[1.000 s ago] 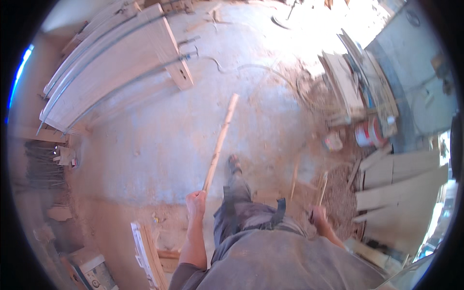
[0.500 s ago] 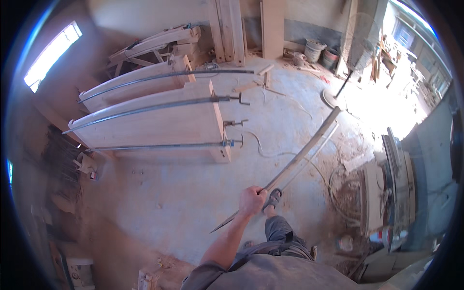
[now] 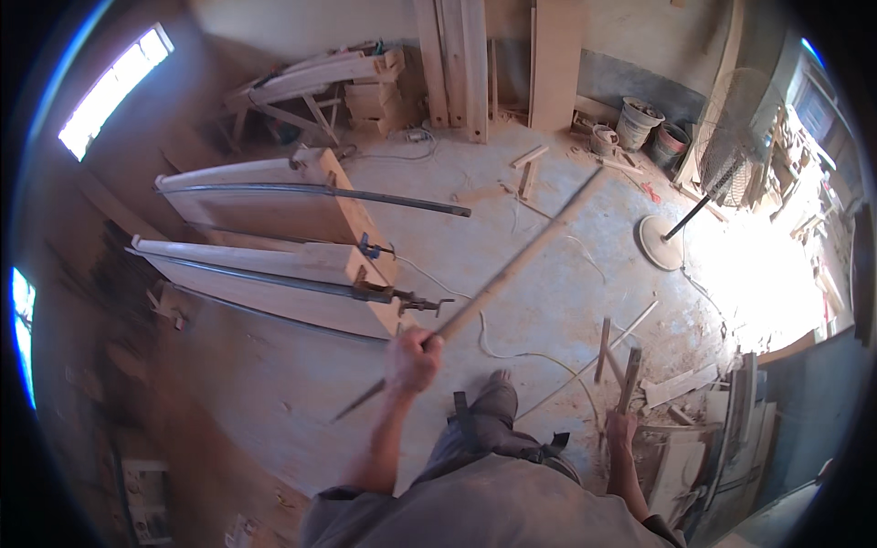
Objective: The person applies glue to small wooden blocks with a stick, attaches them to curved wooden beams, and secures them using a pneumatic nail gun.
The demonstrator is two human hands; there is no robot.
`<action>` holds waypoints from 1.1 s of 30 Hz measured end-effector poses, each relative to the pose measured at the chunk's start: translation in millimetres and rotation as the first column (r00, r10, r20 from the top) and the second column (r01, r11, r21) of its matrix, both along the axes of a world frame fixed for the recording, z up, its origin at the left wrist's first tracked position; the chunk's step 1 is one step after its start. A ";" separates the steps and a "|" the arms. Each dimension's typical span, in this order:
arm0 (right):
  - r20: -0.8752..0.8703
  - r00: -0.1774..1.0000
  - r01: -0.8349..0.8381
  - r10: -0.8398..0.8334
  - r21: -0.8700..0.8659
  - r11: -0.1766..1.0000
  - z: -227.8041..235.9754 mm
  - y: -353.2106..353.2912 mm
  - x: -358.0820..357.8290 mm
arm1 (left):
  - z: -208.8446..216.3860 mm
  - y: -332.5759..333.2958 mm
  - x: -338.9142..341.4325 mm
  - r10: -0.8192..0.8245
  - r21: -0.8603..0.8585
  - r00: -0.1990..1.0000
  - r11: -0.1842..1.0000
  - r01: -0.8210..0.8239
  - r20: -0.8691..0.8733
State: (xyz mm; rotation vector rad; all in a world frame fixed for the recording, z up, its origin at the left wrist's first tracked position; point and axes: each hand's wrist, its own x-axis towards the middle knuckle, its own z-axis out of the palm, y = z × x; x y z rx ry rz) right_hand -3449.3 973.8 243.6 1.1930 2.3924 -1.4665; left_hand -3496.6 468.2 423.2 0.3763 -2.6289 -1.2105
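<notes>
My left hand (image 3: 413, 360) is closed around a long wooden strip (image 3: 521, 260), held slantwise across the front of my body. Its lower end tapers to a dark tip below the fist, while the upper end points toward the far right. My right hand (image 3: 621, 426) is closed on a short wooden stick (image 3: 629, 379) that stands up from the fist. Next to that stick are other thin pieces, and I cannot tell whether they are in the hand too. Left of the long strip stand wooden panel assemblies (image 3: 265, 274) with metal bar clamps (image 3: 274, 276) along them.
A pedestal fan (image 3: 660, 242) stands at the right, beside bright light. Buckets (image 3: 639, 123) and upright boards (image 3: 555, 68) line the far wall. A pale cable (image 3: 525, 355) crosses the dusty floor. Wood offcuts (image 3: 681, 384) and stacked boards (image 3: 681, 470) lie at my right.
My left hand has moved left and up with the long strip, closer to the clamped panels. My right hand has come into view holding a short stick. The view has shifted.
</notes>
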 end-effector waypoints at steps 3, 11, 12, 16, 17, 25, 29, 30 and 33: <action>-0.040 0.999 0.020 -0.021 -0.020 1.000 36.2 3.8 -98.4 | 22.4 -4.7 -63.7 0.061 -0.190 0.997 0.979 -0.069 -0.046; 0.088 0.969 -0.243 0.230 0.177 0.954 4.8 80.3 -272.8 | 36.0 8.0 -284.8 0.108 -0.354 0.986 0.924 -0.147 -0.128; 0.107 0.952 -0.304 0.287 0.227 0.925 -12.8 92.2 -278.5 | 31.0 10.8 -309.1 0.115 -0.378 0.984 0.912 -0.158 -0.133; 0.376 0.854 -0.463 0.358 0.238 0.854 -21.0 87.9 -347.7 | 47.0 21.5 -395.4 0.141 -0.347 0.990 0.928 -0.138 -0.018; 0.426 0.820 -0.504 0.382 0.221 0.835 -24.3 81.9 -371.2 | 46.8 20.1 -413.6 0.163 -0.328 0.987 0.932 -0.156 -0.007; 0.556 0.640 -0.706 0.531 0.152 0.692 -64.7 26.1 -603.4 | -2.0 -17.7 -558.8 0.425 -0.206 0.899 0.894 -0.398 0.107; 0.584 0.560 -0.772 0.589 0.108 0.627 -85.4 13.9 -691.6 | -18.5 -59.5 -623.9 0.462 -0.192 0.853 0.885 -0.424 0.242; 0.529 0.581 -0.787 0.619 0.172 0.592 -83.4 14.1 -743.9 | -23.4 -76.4 -646.4 0.478 -0.159 0.854 0.877 -0.453 0.204; 0.412 0.564 -0.826 0.716 0.270 0.495 -96.1 -22.9 -877.6 | -33.3 -122.8 -671.4 0.525 -0.165 0.808 0.851 -0.499 0.268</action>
